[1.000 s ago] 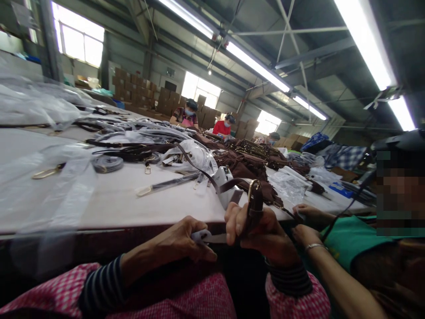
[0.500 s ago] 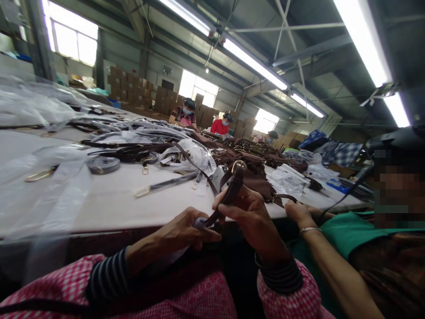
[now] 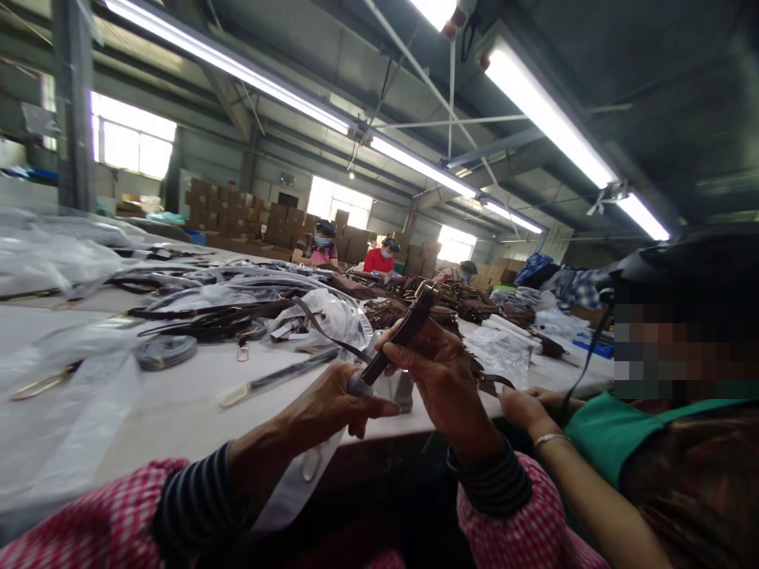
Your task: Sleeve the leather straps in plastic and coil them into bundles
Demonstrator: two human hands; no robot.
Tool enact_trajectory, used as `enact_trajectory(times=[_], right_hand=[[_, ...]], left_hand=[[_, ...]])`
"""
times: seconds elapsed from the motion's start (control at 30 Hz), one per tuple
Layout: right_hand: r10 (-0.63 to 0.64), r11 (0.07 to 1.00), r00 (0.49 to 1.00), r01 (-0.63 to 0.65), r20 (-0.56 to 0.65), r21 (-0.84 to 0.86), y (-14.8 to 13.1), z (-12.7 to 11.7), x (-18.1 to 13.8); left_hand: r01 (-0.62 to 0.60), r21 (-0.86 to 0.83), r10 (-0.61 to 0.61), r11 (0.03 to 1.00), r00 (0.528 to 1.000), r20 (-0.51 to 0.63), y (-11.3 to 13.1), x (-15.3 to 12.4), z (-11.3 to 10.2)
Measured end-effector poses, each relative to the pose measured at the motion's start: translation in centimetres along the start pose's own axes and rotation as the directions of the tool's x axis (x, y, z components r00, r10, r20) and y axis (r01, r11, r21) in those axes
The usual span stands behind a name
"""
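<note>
My right hand (image 3: pixel 442 379) is closed around a dark brown strap (image 3: pixel 398 336) with a brass buckle at its top end, held tilted above the table edge. My left hand (image 3: pixel 329 407) pinches the mouth of a clear plastic sleeve (image 3: pixel 296 482) at the strap's lower end; the sleeve hangs down below my hand. Both hands are in front of the white table (image 3: pixel 190 403).
Straps, buckles and plastic bags (image 3: pixel 225 304) are heaped on the table, with brown goods (image 3: pixel 432 304) farther back. A co-worker in green (image 3: pixel 617 427) sits close on my right, their hands (image 3: pixel 522 407) at the table edge. Several workers sit far behind.
My view has tilted up. Both hands have risen with the strap; the buckle end now points up and right, and the plastic sleeve now hangs from my left hand.
</note>
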State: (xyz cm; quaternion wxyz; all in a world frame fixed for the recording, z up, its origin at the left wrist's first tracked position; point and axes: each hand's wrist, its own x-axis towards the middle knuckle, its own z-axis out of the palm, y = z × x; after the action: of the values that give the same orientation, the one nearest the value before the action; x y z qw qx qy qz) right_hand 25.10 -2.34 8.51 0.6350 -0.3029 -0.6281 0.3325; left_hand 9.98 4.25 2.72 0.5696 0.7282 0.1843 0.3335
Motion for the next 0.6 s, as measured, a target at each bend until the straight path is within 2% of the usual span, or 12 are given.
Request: enact_trajectory(times=[0.2, 0.4, 0.53, 0.6], right_hand=[[0.054, 0.997, 0.990, -0.060, 0.133, 0.043, -0.9, -0.1, 1.1], [0.072, 0.987, 0.978, -0.098, 0.197, 0.124, -2.0, -0.2, 2.0], [0.049, 0.997, 0.983, -0.059, 0.176, 0.056, -2.1, 0.4, 1.5], [0.011, 1.000, 0.991, -0.010, 0.134, -0.006, -2.0, 0.6, 1.3]], left_hand=[[-0.020, 0.013, 0.020, 1.000, 1.000, 0.014, 3.4, 0.7, -0.3], [-0.013, 0.079, 0.011, 0.997, 1.000, 0.022, 6.4, 0.9, -0.7], [0.044, 0.097, -0.042, 0.994, 0.999, -0.019, 6.9, 0.3, -0.7], [0.033, 0.034, -0.033, 0.999, 0.999, 0.016, 6.9, -0.2, -1.1]])
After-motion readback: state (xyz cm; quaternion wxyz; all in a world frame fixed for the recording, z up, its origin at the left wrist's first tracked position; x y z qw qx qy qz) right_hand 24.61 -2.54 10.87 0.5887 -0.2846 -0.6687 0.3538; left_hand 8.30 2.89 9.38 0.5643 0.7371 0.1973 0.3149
